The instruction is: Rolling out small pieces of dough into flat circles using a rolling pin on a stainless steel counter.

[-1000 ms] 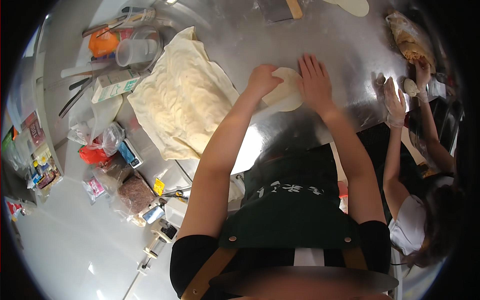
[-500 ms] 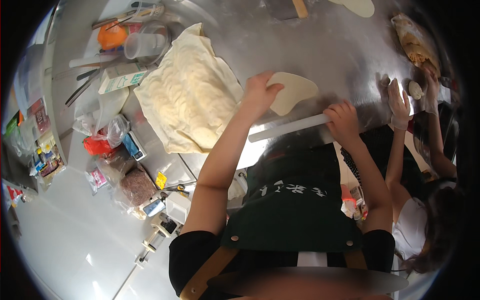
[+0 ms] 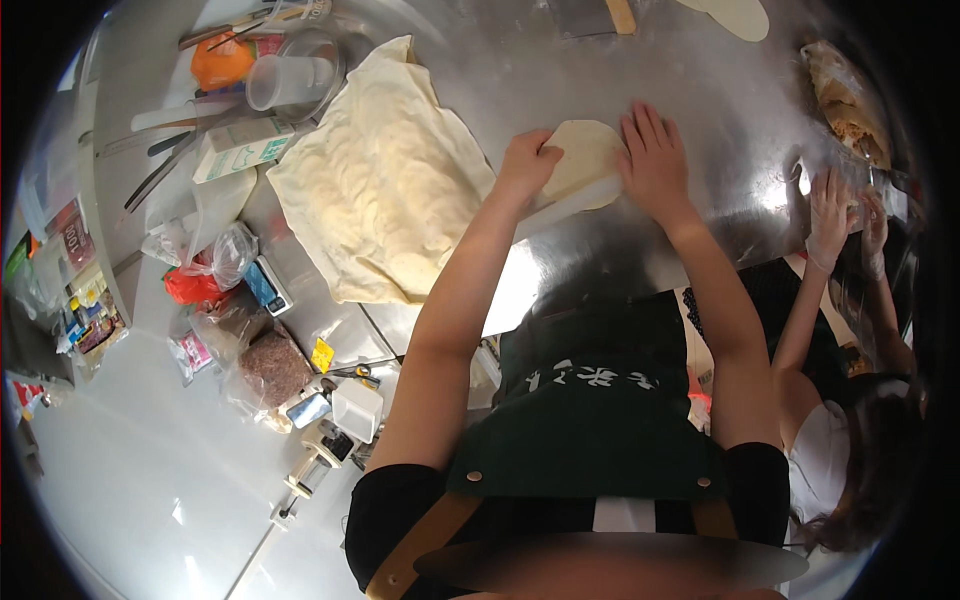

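Note:
A small flat sheet of pale dough (image 3: 582,148) lies on the steel table in front of me. My left hand (image 3: 530,165) pinches its left edge between thumb and fingers. Across the near side of the sheet lies a white rolling pin (image 3: 572,206). The palm of my right hand (image 3: 655,160) rests over the pin's right end, fingers stretched out flat and pointing away from me. The underside of that palm is hidden. Left of my left hand, a large dough sheet (image 3: 385,180) drapes over a row of lumpy shapes that it hides.
At right, a co-worker's gloved hands (image 3: 830,215) are close together near a bag of brown filling (image 3: 848,105). More flat dough (image 3: 740,15) lies at the far edge. On the left stand a carton (image 3: 240,148), clear tubs (image 3: 285,82), knives and bags (image 3: 235,255).
The rolling pin has moved from the table's near edge onto the small dough sheet. My right hand went with it, its fingers straightening. The co-worker's hands have come closer together.

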A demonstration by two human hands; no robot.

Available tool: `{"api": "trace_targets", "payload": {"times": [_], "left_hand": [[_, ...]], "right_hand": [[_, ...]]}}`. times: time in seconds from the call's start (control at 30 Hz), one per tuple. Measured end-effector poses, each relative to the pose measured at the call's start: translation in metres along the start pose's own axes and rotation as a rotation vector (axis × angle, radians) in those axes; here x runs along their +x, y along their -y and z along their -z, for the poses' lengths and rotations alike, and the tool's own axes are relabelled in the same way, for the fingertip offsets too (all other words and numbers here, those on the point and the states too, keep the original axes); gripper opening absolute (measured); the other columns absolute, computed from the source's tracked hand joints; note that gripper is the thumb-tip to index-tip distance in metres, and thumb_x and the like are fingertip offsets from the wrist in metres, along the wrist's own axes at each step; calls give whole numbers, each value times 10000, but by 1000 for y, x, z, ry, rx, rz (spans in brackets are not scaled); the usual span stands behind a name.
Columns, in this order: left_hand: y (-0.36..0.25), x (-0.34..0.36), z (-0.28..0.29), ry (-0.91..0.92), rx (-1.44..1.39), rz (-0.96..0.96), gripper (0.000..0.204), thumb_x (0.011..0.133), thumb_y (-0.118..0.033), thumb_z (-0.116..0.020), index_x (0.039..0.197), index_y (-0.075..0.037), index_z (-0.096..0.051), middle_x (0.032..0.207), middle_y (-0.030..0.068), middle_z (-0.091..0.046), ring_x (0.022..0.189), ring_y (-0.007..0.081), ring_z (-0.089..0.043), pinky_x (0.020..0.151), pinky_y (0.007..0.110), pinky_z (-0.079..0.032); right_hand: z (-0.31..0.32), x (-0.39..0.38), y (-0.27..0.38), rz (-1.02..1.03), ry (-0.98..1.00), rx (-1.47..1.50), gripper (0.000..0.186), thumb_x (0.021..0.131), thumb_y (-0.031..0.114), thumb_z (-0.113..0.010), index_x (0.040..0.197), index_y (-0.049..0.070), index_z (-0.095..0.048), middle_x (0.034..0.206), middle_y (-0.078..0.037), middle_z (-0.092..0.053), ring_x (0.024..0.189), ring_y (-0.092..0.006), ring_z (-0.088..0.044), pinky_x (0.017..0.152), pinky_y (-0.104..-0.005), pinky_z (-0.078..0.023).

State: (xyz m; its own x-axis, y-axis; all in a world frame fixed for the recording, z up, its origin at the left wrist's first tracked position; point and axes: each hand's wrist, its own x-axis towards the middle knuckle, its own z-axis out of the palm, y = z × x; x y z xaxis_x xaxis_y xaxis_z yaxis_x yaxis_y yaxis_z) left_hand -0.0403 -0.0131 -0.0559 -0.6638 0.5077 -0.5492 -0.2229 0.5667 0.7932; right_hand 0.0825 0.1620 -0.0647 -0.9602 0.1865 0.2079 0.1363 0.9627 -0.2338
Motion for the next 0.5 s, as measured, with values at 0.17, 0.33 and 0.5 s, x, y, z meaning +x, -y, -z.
{"api": "trace_targets", "payload": {"times": [0.17,0.33,0.5], "left_hand": [[-4,4,1,8,-181,22,276,780,-39,-585,1044,36,-619,859,90,-641,757,136,-578,669,269,-455],[-14,23,7,91,-273,92,272,745,-85,-630,991,32,-637,833,94,-637,723,136,-574,623,281,-450],[-35,39,10,309,658,15,362,710,-190,-703,1022,-19,-635,904,137,-647,815,221,-623,702,331,-486]], "right_hand": [[-4,-2,2,-50,74,-49,483,827,256,-533,1245,21,-469,1366,-168,-388,1268,-294,-364,1029,-468,-281],[-18,71,9,-89,-40,-33,517,841,249,-509,1299,30,-412,1388,-161,-366,1286,-297,-343,1030,-479,-281],[9,-20,7,-19,149,37,569,824,280,-553,1301,14,-394,1373,-136,-384,1276,-293,-348,1041,-494,-266]]}}
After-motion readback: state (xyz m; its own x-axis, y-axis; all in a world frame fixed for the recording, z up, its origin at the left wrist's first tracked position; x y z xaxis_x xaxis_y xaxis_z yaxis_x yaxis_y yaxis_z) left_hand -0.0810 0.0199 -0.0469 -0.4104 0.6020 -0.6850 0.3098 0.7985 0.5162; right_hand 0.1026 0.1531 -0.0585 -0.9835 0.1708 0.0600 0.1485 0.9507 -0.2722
